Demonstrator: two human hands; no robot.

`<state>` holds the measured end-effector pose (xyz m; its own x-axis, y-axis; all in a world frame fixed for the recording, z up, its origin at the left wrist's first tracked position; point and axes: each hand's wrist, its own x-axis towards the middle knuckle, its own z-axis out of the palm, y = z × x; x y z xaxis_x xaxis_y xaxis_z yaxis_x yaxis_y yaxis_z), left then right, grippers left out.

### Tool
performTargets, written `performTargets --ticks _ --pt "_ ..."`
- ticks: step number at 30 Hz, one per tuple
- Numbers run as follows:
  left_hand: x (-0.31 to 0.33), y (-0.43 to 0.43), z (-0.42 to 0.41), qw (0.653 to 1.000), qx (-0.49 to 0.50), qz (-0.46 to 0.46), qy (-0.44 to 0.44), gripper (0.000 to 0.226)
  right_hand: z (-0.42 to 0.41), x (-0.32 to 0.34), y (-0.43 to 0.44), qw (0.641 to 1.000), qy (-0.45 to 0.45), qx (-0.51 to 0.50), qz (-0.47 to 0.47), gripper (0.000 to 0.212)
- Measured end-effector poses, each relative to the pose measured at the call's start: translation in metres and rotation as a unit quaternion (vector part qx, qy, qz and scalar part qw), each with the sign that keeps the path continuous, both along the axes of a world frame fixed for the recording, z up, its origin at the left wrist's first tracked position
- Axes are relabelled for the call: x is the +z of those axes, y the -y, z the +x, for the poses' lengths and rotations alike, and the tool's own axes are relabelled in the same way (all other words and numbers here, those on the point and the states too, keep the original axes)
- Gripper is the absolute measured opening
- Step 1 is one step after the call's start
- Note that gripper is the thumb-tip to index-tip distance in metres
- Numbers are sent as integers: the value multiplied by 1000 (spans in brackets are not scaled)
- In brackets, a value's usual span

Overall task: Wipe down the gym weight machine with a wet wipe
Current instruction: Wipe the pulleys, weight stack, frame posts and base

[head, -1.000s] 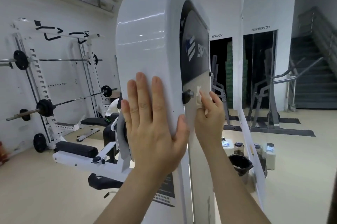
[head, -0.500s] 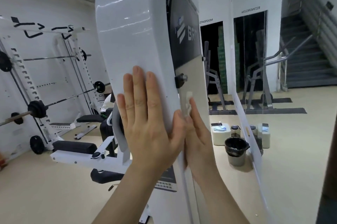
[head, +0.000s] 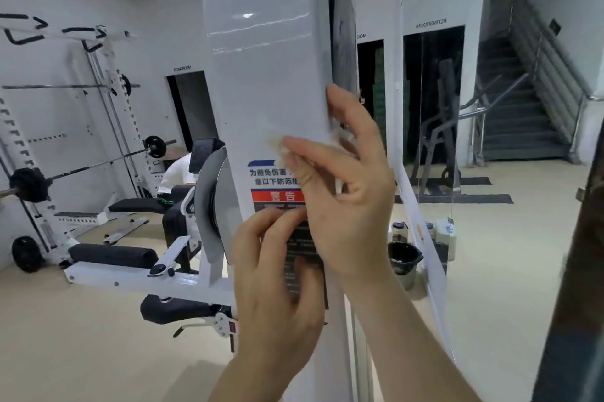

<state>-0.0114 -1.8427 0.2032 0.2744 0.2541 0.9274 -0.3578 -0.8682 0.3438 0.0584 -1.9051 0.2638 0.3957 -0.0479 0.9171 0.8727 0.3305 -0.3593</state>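
The right hand lies across the glossy white face of the weight machine, fingers stretched out and pressing the wet wipe flat against it, not closed round it. A pale corner of the wipe shows just past the fingertips, and another scrap shows between the index finger and the thumb, which is raised against the shroud's edge above the press

Directly under those fingers is a warning label. Its blue-marked upper part reads 为避免伤害, with a second line partly covered by the hand. The red band below reads 警告. The dark block of small print beneath that is too blurred to read

The left hand is just below the right, touching it, with bent fingertips on the label's dark part. Motion blur hides whether it grips anything

Right of the hands and lower, a black-lined bin stands on the floor. Above it a door sign shows mirror-reversed letters, seemingly FITTINGROOM. Far left of the hands stands a white barbell rack
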Motion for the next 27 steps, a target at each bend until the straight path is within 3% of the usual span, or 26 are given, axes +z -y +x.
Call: performTargets --ticks 4,9,12,17,23,27 --pt "-17 -9 -5 1000 -1 2 -27 12 -8 -70 7 995 -45 46 -74 21" --pt "-5 -3 -4 998 -5 32 -52 24 1 8 10 994 -16 81 -71 15" --pt "12 1 -3 997 -25 55 -43 25 11 24 6 997 11 31 -70 17" --pt "9 -11 -1 995 -47 75 -45 23 10 -34 3 992 -21 -18 -121 20" --pt "26 -13 -7 998 -49 41 -25 27 20 53 -3 973 76 -175 -126 23" --pt "45 -18 -1 999 -39 1 14 22 16 27 -1 959 112 -189 -181 30"
